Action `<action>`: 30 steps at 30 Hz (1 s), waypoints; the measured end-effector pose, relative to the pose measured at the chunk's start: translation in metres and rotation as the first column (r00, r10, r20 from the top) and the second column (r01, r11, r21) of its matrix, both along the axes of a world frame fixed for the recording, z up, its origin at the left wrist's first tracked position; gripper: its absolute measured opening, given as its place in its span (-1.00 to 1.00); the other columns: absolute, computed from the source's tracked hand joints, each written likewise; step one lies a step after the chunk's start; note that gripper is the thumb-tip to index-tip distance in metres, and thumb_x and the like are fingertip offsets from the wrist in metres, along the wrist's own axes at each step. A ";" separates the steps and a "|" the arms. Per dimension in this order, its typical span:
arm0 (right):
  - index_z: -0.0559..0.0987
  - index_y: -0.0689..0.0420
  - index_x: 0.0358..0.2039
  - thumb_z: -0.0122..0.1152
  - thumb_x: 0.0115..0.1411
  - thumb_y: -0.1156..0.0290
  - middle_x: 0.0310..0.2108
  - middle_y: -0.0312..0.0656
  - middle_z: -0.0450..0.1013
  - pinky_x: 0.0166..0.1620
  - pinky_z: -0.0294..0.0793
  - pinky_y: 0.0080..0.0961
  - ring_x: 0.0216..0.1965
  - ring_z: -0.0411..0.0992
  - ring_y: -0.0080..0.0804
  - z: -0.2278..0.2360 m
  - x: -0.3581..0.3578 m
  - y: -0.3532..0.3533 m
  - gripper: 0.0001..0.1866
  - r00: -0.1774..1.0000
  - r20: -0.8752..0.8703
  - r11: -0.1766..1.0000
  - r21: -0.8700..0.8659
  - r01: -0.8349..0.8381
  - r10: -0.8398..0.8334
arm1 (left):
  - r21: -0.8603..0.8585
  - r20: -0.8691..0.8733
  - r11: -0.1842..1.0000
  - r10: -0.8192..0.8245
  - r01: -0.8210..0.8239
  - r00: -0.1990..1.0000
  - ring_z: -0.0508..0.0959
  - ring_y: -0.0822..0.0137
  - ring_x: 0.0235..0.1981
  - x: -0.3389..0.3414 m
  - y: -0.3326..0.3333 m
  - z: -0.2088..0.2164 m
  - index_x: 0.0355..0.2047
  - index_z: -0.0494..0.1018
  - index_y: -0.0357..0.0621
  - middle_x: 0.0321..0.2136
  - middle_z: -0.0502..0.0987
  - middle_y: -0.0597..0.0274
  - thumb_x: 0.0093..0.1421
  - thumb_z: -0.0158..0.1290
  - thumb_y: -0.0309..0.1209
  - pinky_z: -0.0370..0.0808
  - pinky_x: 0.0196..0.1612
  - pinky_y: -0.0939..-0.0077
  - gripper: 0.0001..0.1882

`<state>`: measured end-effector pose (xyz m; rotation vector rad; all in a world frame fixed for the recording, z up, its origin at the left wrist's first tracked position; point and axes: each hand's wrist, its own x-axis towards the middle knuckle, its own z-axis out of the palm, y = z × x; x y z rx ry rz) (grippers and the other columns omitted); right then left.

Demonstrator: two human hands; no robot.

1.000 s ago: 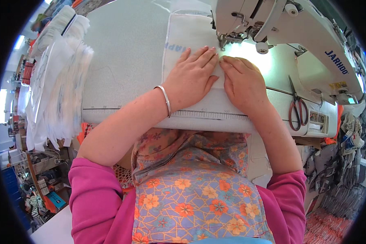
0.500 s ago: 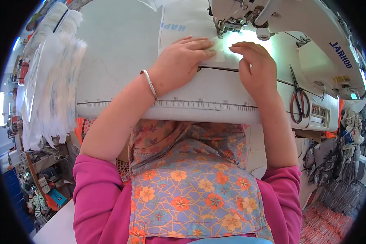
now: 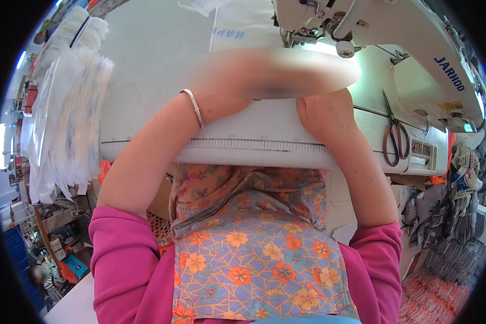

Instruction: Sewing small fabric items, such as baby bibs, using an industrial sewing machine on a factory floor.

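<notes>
A white sheet (image 3: 245, 27) with pale blue print lies flat on the sewing table, running up to the presser foot area of a white sewing machine (image 3: 405, 32). Just in front of the needle area are my left hand (image 3: 224, 105), with a silver bangle on its wrist, and my right hand (image 3: 325, 112). A blurred patch covers the fingers of both, so their grip and anything in them are hidden. The machine's lamp lights the spot beside the presser foot.
Red-handled scissors (image 3: 396, 140) lie right of my right hand. A printed ruler (image 3: 264, 144) runs along the table's front edge. At the left hangs a thick bundle of white strips (image 3: 78, 124). Grey textile pieces (image 3: 443, 216) are heaped beyond the table at lower right.
My right hand has shifted left and a little nearer to me, closer to my left hand. My left wrist has moved slightly left. The fingers, visible before, are now blurred over.
</notes>
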<state>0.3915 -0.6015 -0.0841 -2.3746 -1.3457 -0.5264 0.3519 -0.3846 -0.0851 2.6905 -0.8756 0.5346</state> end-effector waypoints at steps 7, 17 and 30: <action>0.53 0.21 -0.08 0.10 -0.04 0.56 -0.04 -0.19 0.45 0.03 0.43 -0.36 -0.03 0.41 -0.27 -0.001 0.003 0.005 -0.58 0.999 0.032 0.997 -0.062 0.043 -0.041 | 0.025 0.041 0.999 0.027 -0.028 0.999 0.43 0.23 0.10 0.020 0.007 -0.003 -0.07 0.51 -0.12 0.03 0.49 0.21 0.06 -0.05 -0.54 0.34 0.18 0.34 -0.61; 0.52 0.20 -0.09 0.09 0.05 0.55 -0.10 -0.18 0.42 -0.08 0.46 -0.33 -0.07 0.40 -0.23 0.001 0.003 0.010 -0.64 0.988 -0.036 0.985 -0.084 0.149 -0.153 | -0.051 0.049 0.998 0.024 -0.021 0.999 0.43 0.22 0.09 0.040 0.013 -0.010 -0.06 0.51 -0.11 0.02 0.49 0.21 0.05 -0.06 -0.57 0.34 0.18 0.33 -0.59; 0.51 0.20 -0.08 0.07 0.08 0.54 -0.07 -0.16 0.41 -0.02 0.46 -0.31 -0.03 0.41 -0.19 -0.001 0.002 0.010 -0.66 0.985 -0.046 0.986 -0.037 0.165 -0.166 | -0.033 0.037 0.997 0.076 -0.075 0.996 0.43 0.23 0.09 0.034 0.009 -0.006 -0.04 0.51 -0.08 0.05 0.48 0.26 0.07 -0.07 -0.57 0.35 0.16 0.35 -0.59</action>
